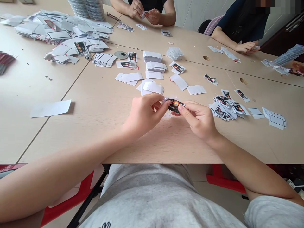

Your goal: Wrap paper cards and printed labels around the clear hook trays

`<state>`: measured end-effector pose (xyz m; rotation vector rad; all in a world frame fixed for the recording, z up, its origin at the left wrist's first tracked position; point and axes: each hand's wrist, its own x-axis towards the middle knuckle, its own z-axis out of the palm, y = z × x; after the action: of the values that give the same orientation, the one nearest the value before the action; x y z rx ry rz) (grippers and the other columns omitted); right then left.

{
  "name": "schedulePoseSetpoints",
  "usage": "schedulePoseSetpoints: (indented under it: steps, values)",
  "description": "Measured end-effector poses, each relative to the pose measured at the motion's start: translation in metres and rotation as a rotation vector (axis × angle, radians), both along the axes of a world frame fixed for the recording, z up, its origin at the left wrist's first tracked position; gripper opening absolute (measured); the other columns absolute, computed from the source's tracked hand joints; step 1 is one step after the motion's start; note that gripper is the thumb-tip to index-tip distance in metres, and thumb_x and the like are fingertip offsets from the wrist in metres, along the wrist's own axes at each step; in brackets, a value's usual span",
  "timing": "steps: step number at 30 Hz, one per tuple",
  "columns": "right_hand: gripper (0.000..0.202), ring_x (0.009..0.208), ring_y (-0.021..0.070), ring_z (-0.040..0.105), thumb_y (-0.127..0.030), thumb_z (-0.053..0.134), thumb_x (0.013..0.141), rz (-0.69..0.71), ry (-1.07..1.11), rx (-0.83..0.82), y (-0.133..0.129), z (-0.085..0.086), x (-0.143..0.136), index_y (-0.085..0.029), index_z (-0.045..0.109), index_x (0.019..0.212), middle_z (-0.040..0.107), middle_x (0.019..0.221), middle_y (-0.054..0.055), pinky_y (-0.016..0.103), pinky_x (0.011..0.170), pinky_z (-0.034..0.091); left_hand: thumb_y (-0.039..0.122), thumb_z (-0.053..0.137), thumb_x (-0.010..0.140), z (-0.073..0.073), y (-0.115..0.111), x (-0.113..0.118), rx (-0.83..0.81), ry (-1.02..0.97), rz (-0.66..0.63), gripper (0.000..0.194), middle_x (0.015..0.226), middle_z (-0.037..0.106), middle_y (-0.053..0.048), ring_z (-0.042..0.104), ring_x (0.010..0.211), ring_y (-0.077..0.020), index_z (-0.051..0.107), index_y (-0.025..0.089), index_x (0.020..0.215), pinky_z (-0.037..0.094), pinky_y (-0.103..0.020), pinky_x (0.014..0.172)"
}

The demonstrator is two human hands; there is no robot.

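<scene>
Between my two hands, above the table near its front edge, is a small black printed card [175, 104] with an orange burst on it. Clear plastic shows behind and below the card, partly hidden by my fingers. My left hand [148, 109] pinches its left end between thumb and fingers. The right end is gripped by my right hand [198, 117], thumb on top. Just beyond my left hand lie loose white cards [152, 87]. A heap of black printed cards [228, 106] lies to the right of my right hand.
A large pile of white cards [64, 30] covers the far left. Stacked white cards [152, 57], a grey tape roll [121, 55] and clear plastic trays [175, 53] stand mid-table. Across the table, one person's hands [147, 12] and another person's hand [247, 47] handle small pieces.
</scene>
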<state>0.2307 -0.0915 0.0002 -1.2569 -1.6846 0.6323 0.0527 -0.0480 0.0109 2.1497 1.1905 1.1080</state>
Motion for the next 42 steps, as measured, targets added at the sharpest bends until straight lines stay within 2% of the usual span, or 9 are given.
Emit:
schedulePoseSetpoints:
  steps: [6, 11, 18, 22, 24, 26, 29, 35, 42]
  values:
    - [0.025, 0.078, 0.0178, 0.064, -0.028, 0.053, 0.089, 0.016, 0.006, -0.004, -0.002, 0.003, 0.001, -0.017, 0.067, 0.073, 0.066, 0.08, 0.006, 0.032, 0.072, 0.05, 0.031, 0.057, 0.081, -0.001, 0.001, 0.001, -0.027, -0.031, -0.014, 0.027, 0.049, 0.043, 0.004, 0.032, 0.049, -0.0069, 0.056, 0.015, 0.059, 0.027, -0.023, 0.05]
    - [0.027, 0.076, 0.0177, 0.064, -0.029, 0.052, 0.09, 0.011, -0.032, -0.005, -0.004, 0.005, 0.002, -0.017, 0.067, 0.071, 0.067, 0.078, 0.006, 0.032, 0.07, 0.05, 0.03, 0.057, 0.082, -0.001, 0.002, 0.002, -0.058, -0.051, -0.024, 0.027, 0.047, 0.038, 0.005, 0.028, 0.047, -0.0067, 0.056, 0.015, 0.06, 0.024, -0.024, 0.049]
    - [0.025, 0.084, 0.0166, 0.06, -0.024, 0.058, 0.084, -0.046, -0.196, 0.256, 0.0, 0.01, 0.009, -0.018, 0.062, 0.06, 0.062, 0.091, 0.006, 0.032, 0.076, 0.049, 0.033, 0.056, 0.083, 0.001, 0.001, 0.002, -0.09, -0.088, -0.047, 0.034, 0.048, 0.033, 0.006, 0.026, 0.049, -0.007, 0.044, 0.016, 0.056, 0.022, -0.024, 0.048]
    - [0.025, 0.086, 0.0166, 0.058, -0.026, 0.058, 0.083, -0.091, -0.22, 0.276, 0.002, 0.013, 0.013, -0.018, 0.062, 0.06, 0.058, 0.099, 0.007, 0.034, 0.081, 0.047, 0.04, 0.055, 0.085, 0.0, 0.0, 0.002, -0.157, -0.12, -0.102, 0.034, 0.05, 0.037, 0.004, 0.03, 0.049, -0.0079, 0.046, 0.017, 0.06, 0.024, -0.024, 0.048]
    - [0.026, 0.082, 0.0156, 0.058, -0.028, 0.058, 0.084, -0.093, -0.226, 0.237, 0.001, 0.015, 0.014, -0.018, 0.061, 0.06, 0.06, 0.094, 0.006, 0.032, 0.077, 0.046, 0.042, 0.055, 0.085, 0.0, -0.001, 0.002, -0.19, -0.138, -0.12, 0.034, 0.051, 0.04, 0.003, 0.033, 0.049, -0.0084, 0.048, 0.017, 0.062, 0.025, -0.025, 0.048]
    - [0.031, 0.068, 0.0132, 0.054, -0.029, 0.056, 0.086, -0.081, -0.24, 0.171, 0.0, 0.018, 0.014, -0.018, 0.056, 0.057, 0.057, 0.074, 0.003, 0.029, 0.065, 0.043, 0.043, 0.054, 0.085, 0.001, -0.002, 0.002, -0.21, -0.149, -0.133, 0.034, 0.052, 0.044, 0.003, 0.036, 0.049, -0.0087, 0.048, 0.018, 0.063, 0.027, -0.025, 0.048]
    - [0.04, 0.052, 0.0106, 0.039, -0.033, 0.053, 0.088, -0.075, -0.254, 0.097, -0.002, 0.021, 0.013, -0.018, 0.045, 0.051, 0.037, 0.051, -0.002, 0.027, 0.051, 0.032, 0.043, 0.053, 0.086, 0.002, -0.003, 0.001, -0.228, -0.153, -0.151, 0.034, 0.054, 0.049, 0.001, 0.04, 0.049, -0.0093, 0.049, 0.018, 0.064, 0.029, -0.025, 0.048]
    - [0.045, 0.05, 0.0101, 0.03, -0.038, 0.051, 0.088, -0.103, -0.254, 0.082, -0.003, 0.021, 0.011, -0.019, 0.037, 0.051, 0.029, 0.05, -0.002, 0.028, 0.049, 0.025, 0.045, 0.053, 0.086, 0.002, -0.004, 0.0, -0.228, -0.156, -0.179, 0.034, 0.055, 0.053, 0.0, 0.043, 0.051, -0.0103, 0.049, 0.018, 0.065, 0.03, -0.026, 0.049]
    - [0.041, 0.052, 0.0114, 0.036, -0.032, 0.053, 0.087, -0.111, -0.247, 0.104, -0.004, 0.021, 0.009, -0.019, 0.041, 0.051, 0.037, 0.051, -0.001, 0.029, 0.053, 0.029, 0.043, 0.052, 0.087, 0.002, -0.006, 0.0, -0.248, -0.159, -0.183, 0.032, 0.058, 0.054, -0.001, 0.045, 0.053, -0.0104, 0.049, 0.017, 0.067, 0.032, -0.026, 0.051]
